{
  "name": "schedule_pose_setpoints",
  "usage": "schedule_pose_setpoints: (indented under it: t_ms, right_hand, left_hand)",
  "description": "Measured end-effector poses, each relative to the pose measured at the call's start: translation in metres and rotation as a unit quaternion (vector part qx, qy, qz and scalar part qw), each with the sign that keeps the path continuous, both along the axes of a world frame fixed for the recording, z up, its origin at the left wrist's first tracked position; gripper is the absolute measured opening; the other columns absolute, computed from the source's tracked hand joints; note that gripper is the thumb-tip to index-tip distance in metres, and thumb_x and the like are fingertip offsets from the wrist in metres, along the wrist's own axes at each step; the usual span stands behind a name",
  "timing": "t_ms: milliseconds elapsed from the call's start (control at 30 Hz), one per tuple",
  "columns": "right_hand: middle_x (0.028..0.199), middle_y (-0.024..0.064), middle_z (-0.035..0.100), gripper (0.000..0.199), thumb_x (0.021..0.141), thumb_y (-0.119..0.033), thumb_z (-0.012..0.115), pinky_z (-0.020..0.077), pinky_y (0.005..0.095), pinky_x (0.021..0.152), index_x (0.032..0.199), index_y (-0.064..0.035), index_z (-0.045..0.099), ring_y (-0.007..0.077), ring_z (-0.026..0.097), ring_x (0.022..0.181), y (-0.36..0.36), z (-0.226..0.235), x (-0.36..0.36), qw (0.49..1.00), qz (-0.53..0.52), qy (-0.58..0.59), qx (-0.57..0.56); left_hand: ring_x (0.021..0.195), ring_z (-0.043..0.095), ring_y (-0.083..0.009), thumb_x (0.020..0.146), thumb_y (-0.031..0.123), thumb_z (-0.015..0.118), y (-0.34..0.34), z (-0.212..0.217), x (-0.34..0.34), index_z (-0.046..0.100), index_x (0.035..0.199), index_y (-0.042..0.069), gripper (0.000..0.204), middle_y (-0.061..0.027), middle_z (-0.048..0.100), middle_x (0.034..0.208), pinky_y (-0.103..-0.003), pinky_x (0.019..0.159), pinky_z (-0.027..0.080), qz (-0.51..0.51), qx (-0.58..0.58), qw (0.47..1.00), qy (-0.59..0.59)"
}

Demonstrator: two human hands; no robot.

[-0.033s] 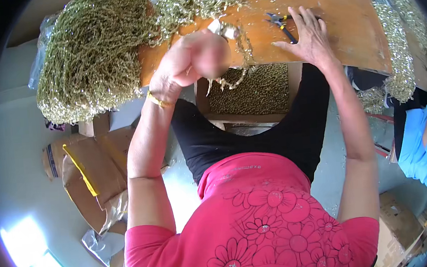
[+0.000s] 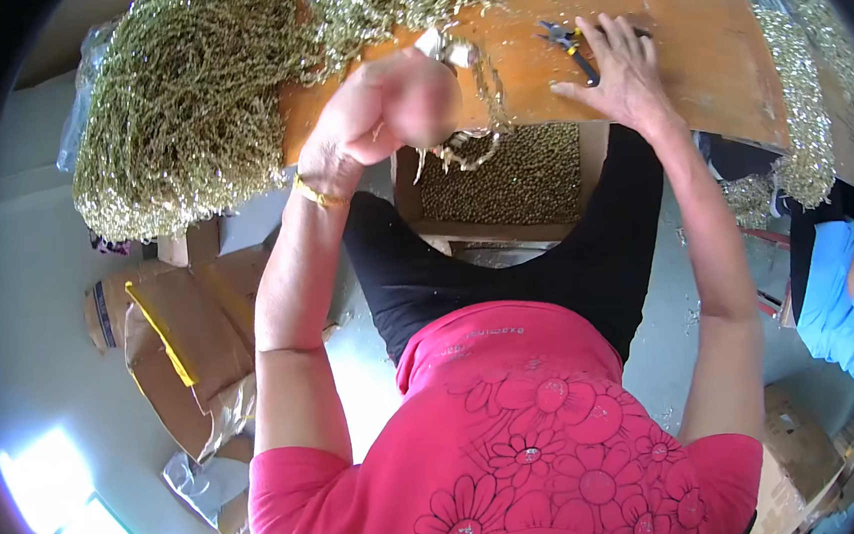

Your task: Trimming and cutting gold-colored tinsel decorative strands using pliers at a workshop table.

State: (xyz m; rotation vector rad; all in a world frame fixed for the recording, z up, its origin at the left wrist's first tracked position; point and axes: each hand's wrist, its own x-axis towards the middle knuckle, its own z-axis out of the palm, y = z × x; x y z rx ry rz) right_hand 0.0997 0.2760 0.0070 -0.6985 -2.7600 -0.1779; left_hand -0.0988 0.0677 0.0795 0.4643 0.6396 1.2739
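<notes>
My left hand [image 2: 375, 110] is closed over the near edge of the wooden table [image 2: 701, 55], its fingertips blurred. From it hangs a looped gold strand [image 2: 495, 91], with ends dangling below the hand. A shiny whitish piece [image 2: 442, 47] sits at its fingers; I cannot make out what it is. My right hand [image 2: 625, 76] reaches over the table with its fingers spread. Beside its thumb and forefinger lie small pliers [image 2: 576, 54] with black and yellow handles, one handle partly hidden under the fingers.
A big heap of gold glittery strands [image 2: 184, 105] hangs over the table's left side; a smaller pile [image 2: 397, 8] lies beyond. Below the edge, an open box [image 2: 489, 232] holds many small gold beads. Cardboard boxes [image 2: 192, 336] stand left. At right, a person in blue [image 2: 850, 294] sits.
Very little differs. The view has shifted slightly, and both hands, the strand and the pliers keep nearly the same places.
</notes>
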Motion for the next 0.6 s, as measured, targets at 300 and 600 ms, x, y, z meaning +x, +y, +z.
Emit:
schedule_pose_setpoints:
  t_ms: [300, 600]
  right_hand:
    - [0.119, 0.0131, 0.046, 0.055, 0.077, -0.042, 0.058, 0.0353, 0.0434, 0.090, 0.121, -0.0121, 0.045, 0.0285, 0.045, 0.109, 0.043, 0.000, 0.006, 0.998, 0.047, 0.026, -0.030]
    - [0.082, 0.0020, 0.052, 0.030, 0.081, -0.024, 0.056, 0.0397, 0.0242, 0.068, 0.105, -0.0048, 0.055, 0.0125, 0.049, 0.072, -0.046, 0.038, 0.038, 0.858, -0.060, 0.251, -0.444]
  left_hand:
    - [0.044, 0.026, -0.0036, 0.092, 0.021, 0.035, -0.001, 0.004, -0.011, 0.043, 0.068, 0.003, 0.032, 0.0024, 0.035, 0.057, -0.017, 0.042, 0.026, 0.068, -0.020, 0.997, -0.034]
    - [0.045, 0.026, -0.0038, 0.092, 0.021, 0.036, -0.004, -0.003, -0.016, 0.042, 0.069, 0.004, 0.029, 0.0016, 0.038, 0.058, -0.017, 0.042, 0.026, 0.085, -0.004, 0.995, -0.048]
